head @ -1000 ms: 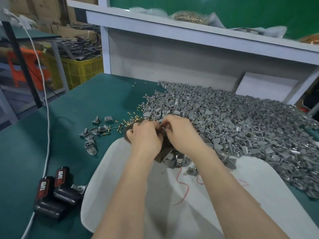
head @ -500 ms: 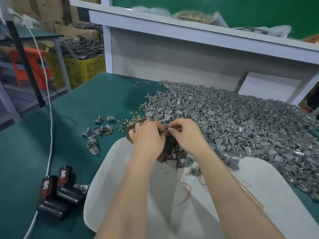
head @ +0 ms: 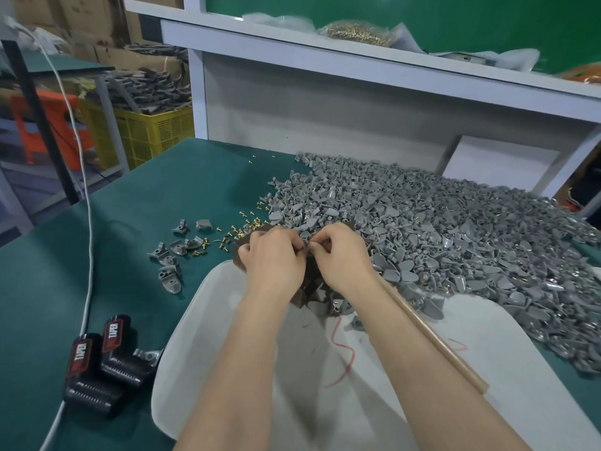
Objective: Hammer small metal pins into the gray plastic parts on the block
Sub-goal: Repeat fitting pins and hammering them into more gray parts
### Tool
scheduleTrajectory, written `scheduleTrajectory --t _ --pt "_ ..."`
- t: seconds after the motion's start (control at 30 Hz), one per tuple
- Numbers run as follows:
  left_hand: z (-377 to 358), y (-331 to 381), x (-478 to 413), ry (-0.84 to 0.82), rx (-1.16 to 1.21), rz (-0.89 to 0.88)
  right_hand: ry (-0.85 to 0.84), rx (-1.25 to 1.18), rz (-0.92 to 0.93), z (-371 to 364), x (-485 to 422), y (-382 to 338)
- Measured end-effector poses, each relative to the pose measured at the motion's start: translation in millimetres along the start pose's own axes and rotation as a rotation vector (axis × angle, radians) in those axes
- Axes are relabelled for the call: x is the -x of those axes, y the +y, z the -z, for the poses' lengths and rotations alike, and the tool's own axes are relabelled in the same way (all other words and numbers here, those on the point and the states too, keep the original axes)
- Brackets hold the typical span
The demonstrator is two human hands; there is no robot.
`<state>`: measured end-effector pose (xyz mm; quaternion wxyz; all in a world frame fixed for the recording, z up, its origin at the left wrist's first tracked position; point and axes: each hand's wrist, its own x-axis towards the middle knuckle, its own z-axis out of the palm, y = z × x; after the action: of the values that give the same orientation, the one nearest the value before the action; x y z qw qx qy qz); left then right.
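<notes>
My left hand [head: 273, 260] and my right hand [head: 343, 255] are close together over a dark brown block [head: 239, 252], fingers curled and fingertips nearly meeting. The left fingers grip a grey plastic part [head: 305, 235] on the block. The right thumb and forefinger pinch something tiny beside it, seemingly a metal pin, mostly hidden. A wooden hammer handle [head: 435, 340] runs out from under my right wrist; its head is hidden. Loose brass pins [head: 242, 228] lie left of the block. A big pile of grey parts [head: 439, 222] covers the table on the right.
A white tray [head: 211, 320] lies under my forearms. A few grey parts [head: 169, 258] sit apart at the left. Two black battery packs [head: 97, 362] and a white cable [head: 87, 222] lie at the near left. A bag of brass pins [head: 356, 32] rests on the shelf.
Both hands stay over the block, and their fingertips have drawn a little closer together. The wooden handle now shows beside my right forearm.
</notes>
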<state>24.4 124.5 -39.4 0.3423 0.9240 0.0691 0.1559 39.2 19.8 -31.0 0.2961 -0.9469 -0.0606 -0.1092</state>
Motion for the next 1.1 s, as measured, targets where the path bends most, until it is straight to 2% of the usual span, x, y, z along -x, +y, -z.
scheduleTrajectory --t 0.27,0.5,0.7,0.87,0.97,1.0,1.1 --pt "0.4 2.0 -0.1 -0.002 -0.04 -0.014 0.012 0.104 0.043 -2.2 3.4 -5.2" --pt "0.6 2.6 0.3 -0.002 -0.026 -0.03 -0.078 0.084 -0.003 8.4 -4.0 -9.4" --pt "-0.2 1.5 -0.4 0.009 -0.033 -0.03 -0.068 0.068 -0.014 7.5 -2.9 -8.0" --pt "1.1 -0.5 -0.2 -0.007 -0.019 -0.01 -0.061 -0.001 0.003 9.7 -1.1 0.6" --pt "1.6 -0.3 -0.1 -0.012 -0.005 -0.006 0.005 -0.098 -0.085 23.4 4.2 16.2" --pt "1.6 -0.2 0.1 -0.016 0.001 -0.004 0.013 -0.052 -0.133 29.4 7.2 23.0" --pt "1.5 0.6 0.9 -0.02 0.002 -0.004 -0.125 0.365 -0.254 37.4 14.4 36.8"
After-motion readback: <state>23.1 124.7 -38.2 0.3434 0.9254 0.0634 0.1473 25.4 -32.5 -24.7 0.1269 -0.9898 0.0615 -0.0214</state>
